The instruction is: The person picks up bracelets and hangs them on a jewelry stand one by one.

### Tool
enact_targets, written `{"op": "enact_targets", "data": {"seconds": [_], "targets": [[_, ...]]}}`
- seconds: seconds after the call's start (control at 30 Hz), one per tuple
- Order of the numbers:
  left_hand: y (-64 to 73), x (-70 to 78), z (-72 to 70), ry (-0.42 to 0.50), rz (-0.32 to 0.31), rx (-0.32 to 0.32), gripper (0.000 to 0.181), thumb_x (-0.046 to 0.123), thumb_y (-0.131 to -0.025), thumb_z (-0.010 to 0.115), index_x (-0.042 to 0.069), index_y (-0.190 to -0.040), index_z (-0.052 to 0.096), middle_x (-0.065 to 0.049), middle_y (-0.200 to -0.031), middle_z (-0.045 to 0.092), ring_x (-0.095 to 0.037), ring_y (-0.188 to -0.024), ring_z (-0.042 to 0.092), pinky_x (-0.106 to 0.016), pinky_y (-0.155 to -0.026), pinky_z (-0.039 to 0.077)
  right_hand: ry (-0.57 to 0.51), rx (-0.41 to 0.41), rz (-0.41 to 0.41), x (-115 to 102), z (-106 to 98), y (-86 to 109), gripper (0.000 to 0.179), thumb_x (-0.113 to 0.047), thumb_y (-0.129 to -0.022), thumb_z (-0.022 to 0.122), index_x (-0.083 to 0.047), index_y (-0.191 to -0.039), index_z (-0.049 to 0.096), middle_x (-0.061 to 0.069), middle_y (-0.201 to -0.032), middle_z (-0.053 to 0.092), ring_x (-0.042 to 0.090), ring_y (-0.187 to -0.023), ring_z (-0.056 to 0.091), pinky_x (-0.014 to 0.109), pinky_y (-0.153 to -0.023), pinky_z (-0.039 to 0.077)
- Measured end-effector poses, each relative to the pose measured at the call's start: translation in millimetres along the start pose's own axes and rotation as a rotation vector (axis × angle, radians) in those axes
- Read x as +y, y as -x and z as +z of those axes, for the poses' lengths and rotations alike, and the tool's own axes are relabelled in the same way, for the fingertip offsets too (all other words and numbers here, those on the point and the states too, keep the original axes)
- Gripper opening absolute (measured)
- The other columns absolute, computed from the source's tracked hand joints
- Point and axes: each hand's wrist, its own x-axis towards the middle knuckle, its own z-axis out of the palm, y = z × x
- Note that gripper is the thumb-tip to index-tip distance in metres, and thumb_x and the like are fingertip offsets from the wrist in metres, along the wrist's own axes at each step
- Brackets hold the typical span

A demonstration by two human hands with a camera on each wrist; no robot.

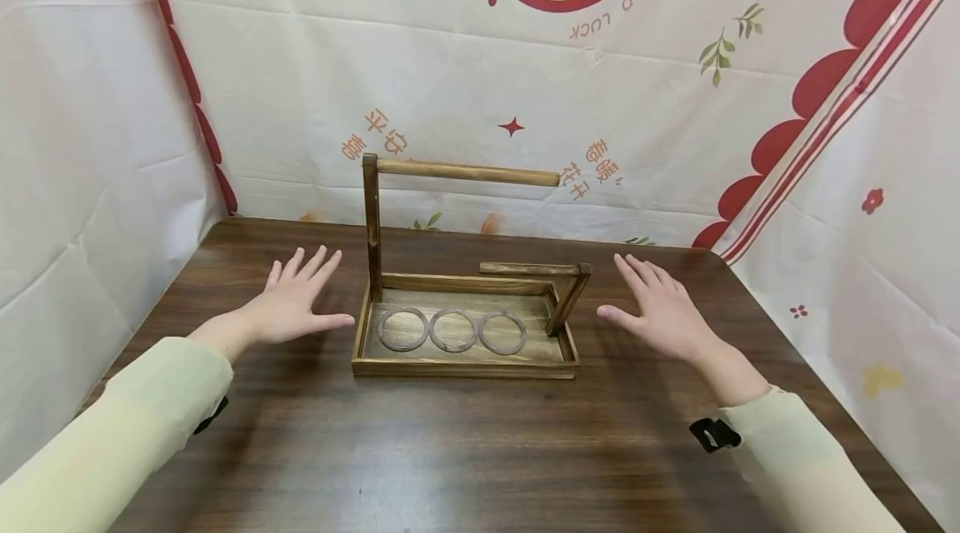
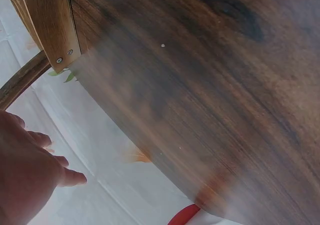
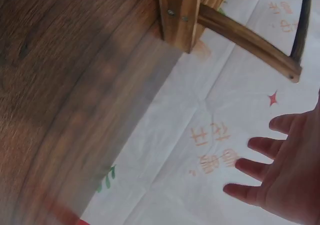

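A wooden tray stand (image 1: 465,368) sits mid-table, with a tall post and bar (image 1: 468,172) on its left and a shorter post and bar (image 1: 528,269) on its right. Three thin rings (image 1: 453,330) lie in a row on the tray's floor. My left hand (image 1: 288,304), fingers spread, is left of the stand, its thumb pointing toward the tray's side. On the other side, my right hand (image 1: 660,308) has its fingers extended and its thumb toward the short post. Both hands hold nothing. Each wrist view shows a screwed end of the tray near that hand.
A dark wood-grain table (image 1: 450,450) carries the stand. White printed cloth (image 1: 465,75) hangs behind the table's far edge and along both sides. Black straps (image 1: 715,435) show at the cuffs of the pale sleeves.
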Motion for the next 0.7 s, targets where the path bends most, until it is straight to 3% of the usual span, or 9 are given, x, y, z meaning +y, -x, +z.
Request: {"op": "enact_targets", "data": {"seconds": [0.13, 0.27, 0.7], "targets": [[1.4, -0.9, 1.4, 0.016, 0.002, -0.003, 0.098, 0.057, -0.083, 0.059, 0.011, -0.152, 0.006, -0.025, -0.155, 0.006, -0.053, -0.139, -0.003, -0.071, -0.106, -0.003, -0.007, 0.051, -0.031, -7.6, -1.9, 4.4, 0.077, -0.051, -0.086, 0.059, -0.003, -0.143, 0.037, 0.024, -0.135, 0.046, 0.042, -0.124, 0.041, 0.059, -0.099, 0.036], [2.3, -2.3, 3.5, 0.046, 0.002, -0.001, 0.098, 0.054, -0.083, 0.061, 0.009, -0.152, 0.008, -0.025, -0.155, 0.009, -0.052, -0.139, 0.0, -0.07, -0.108, -0.002, -0.011, 0.06, -0.047, -17.5, -2.6, 7.8, 0.071, -0.051, -0.085, 0.061, -0.004, -0.136, 0.047, 0.021, -0.128, 0.053, 0.039, -0.119, 0.048, 0.056, -0.093, 0.043], [1.8, -2.0, 12.8, 0.276, 0.037, -0.073, 0.106, 0.049, -0.079, 0.069, 0.002, -0.151, 0.007, -0.026, -0.155, 0.009, -0.045, -0.141, 0.01, -0.062, -0.112, 0.015, -0.056, 0.028, -0.146, -51.9, 7.7, 11.5, 0.067, -0.05, -0.082, 0.065, -0.008, -0.133, 0.052, 0.018, -0.125, 0.058, 0.036, -0.117, 0.054, 0.052, -0.094, 0.045]]}}
